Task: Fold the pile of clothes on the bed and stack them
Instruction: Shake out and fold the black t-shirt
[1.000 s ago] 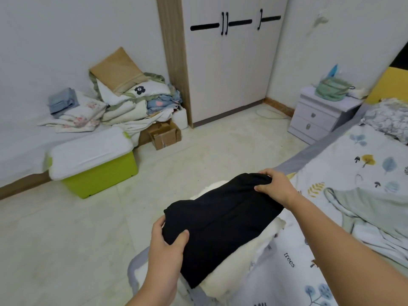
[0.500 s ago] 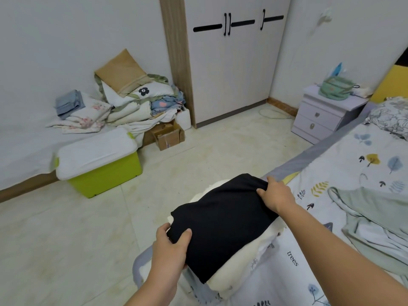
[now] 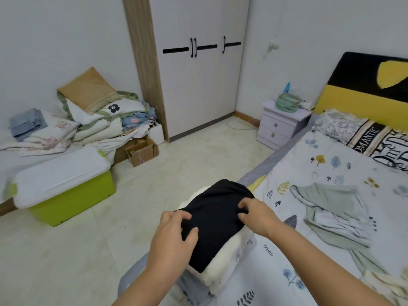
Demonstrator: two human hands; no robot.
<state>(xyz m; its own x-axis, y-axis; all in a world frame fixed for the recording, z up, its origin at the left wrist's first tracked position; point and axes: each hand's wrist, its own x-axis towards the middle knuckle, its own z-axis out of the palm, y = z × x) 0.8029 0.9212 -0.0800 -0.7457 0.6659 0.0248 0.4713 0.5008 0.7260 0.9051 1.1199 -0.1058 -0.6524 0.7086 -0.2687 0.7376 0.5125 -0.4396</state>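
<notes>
So over on the left there's a lime-green storage bin (image 3: 72, 195) with a white lid on the floor. The left hand (image 3: 174, 237) has thumb and fingers pinching the near-left edge of the folded black garment (image 3: 217, 219); it's a plain matte rectangle, long axis running near-left to far-right, topping the cream stack (image 3: 229, 259) at the bed (image 3: 331, 164) corner. The right hand (image 3: 258, 217) pinches its right edge. A mint-green garment (image 3: 331, 208) lies unfolded further right.
</notes>
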